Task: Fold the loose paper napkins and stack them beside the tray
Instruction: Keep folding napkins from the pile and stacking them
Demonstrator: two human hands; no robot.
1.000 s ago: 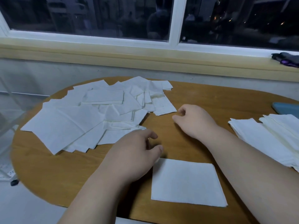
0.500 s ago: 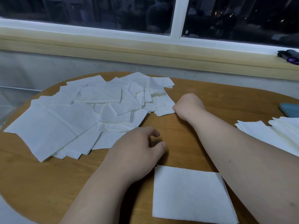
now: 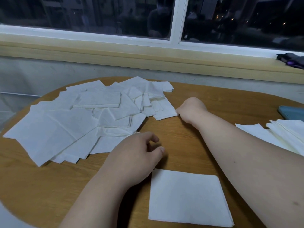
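A spread of loose white paper napkins [image 3: 79, 122] covers the left half of the round wooden table [image 3: 189, 134]. My right hand [image 3: 191, 111] reaches to the pile's right edge and pinches the corner of a small napkin [image 3: 164, 112] there. My left hand [image 3: 138, 155] rests on the table near the pile's front edge, fingers loosely curled, holding nothing. One folded napkin [image 3: 187, 198] lies flat near the table's front edge, below my hands. A stack of folded napkins [image 3: 286, 135] sits at the right edge, partly behind my right forearm.
A blue flat object [image 3: 292, 112] lies at the far right, just behind the stack. A dark purple item [image 3: 291, 60] rests on the window sill at the right. The wall and window run close behind the table.
My right hand has reached forward and left to the pile's right edge and taken hold of a napkin corner. My left hand has stayed almost still.
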